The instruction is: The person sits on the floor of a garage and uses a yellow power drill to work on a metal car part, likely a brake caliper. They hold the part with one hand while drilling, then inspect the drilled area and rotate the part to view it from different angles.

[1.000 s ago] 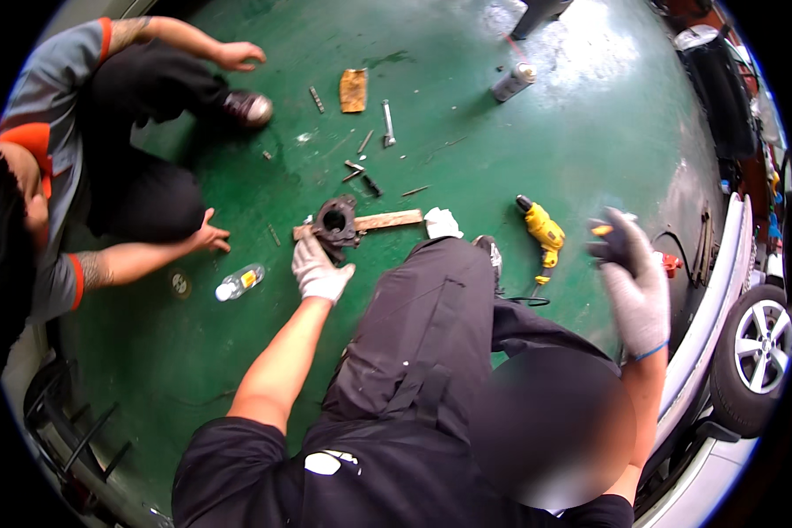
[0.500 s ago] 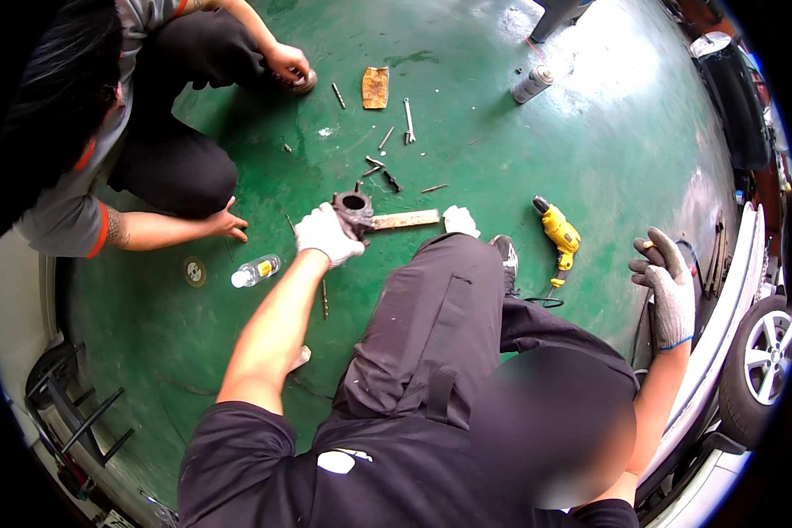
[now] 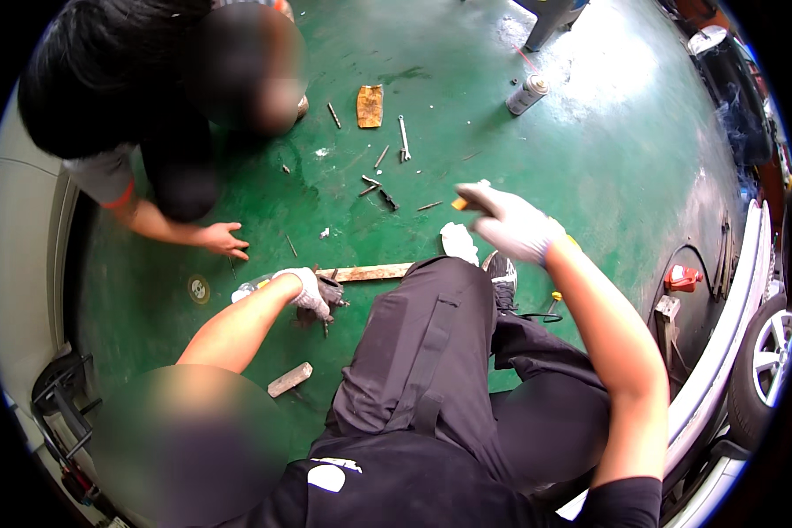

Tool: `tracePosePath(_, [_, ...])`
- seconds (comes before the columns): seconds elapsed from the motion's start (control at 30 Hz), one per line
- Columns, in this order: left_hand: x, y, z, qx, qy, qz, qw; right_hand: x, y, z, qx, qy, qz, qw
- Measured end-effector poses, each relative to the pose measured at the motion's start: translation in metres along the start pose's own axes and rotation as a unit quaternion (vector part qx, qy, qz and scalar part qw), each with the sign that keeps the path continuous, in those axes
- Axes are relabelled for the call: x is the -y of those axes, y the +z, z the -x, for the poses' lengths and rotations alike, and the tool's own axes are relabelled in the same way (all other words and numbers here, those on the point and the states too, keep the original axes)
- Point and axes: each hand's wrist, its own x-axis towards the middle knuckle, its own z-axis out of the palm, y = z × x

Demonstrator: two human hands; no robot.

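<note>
Resting under the left hand, the metal part sits well apart from the raised right hand.

Bare green floor lies open toward one and two o'clock, past the spray can. Loose bolts and tools crowd twelve o'clock. A second person's hand blocks ten o'clock. The wooden strip and the wearer's own knee hem the centre; the car walls off four o'clock.

Two gloved hands, one spray can
</note>
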Motion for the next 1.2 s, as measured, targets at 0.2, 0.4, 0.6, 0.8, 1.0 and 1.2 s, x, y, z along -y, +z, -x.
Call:
tracePosePath(0.2, [0.012,-0.004,-0.008,-0.021,-0.017,0.029,0.999,-0.006,0.061,-0.155,0.000,0.042,-0.153,0.987])
tracePosePath(0.4, [0.031,-0.002,-0.024,-0.017,-0.004,0.046,0.999,-0.035,0.088,-0.174,-0.058,0.067,-0.254,0.963])
tracePosePath(0.6, [0.046,0.013,-0.008,-0.112,0.013,0.071,0.991,-0.070,0.033,-0.055,-0.081,0.041,0.068,0.994])
tracePosePath(0.8, [0.021,0.010,0.011,-0.168,-0.017,-0.076,0.983,-0.039,-0.041,0.128,-0.117,0.160,0.043,0.979])
tracePosePath(1.0, [-0.004,0.017,0.006,-0.217,-0.027,-0.205,0.954,0.023,-0.037,0.234,-0.337,0.118,-0.206,0.911])
tracePosePath(1.2, [-0.025,-0.001,0.015,-0.087,-0.018,-0.114,0.989,0.005,-0.039,0.252,-0.379,0.136,-0.190,0.895])
